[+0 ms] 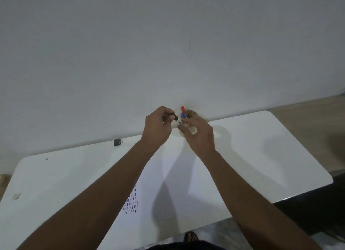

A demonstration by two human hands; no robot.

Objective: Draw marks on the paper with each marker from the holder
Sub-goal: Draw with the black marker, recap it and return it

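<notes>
Both my hands are raised at the table's far edge, close together. My left hand [157, 125] pinches the black cap [174, 117] at the end of a black marker, whose white barrel [179, 122] runs down to my right hand [198, 133]. Behind my right hand stands a tan holder [192, 114], mostly hidden, with a red-capped marker [182, 109] and a blue-capped marker [184, 115] sticking up from it. The white paper [164, 197] lies near me on the table, with rows of small red, blue and dark marks [131, 202] beside my left forearm.
The white table [261, 149] stands against a plain grey-white wall. A small black object [117, 142] sits at the table's back edge to the left. A sandalled foot [190, 237] shows below the near edge. The floor is dark to the right.
</notes>
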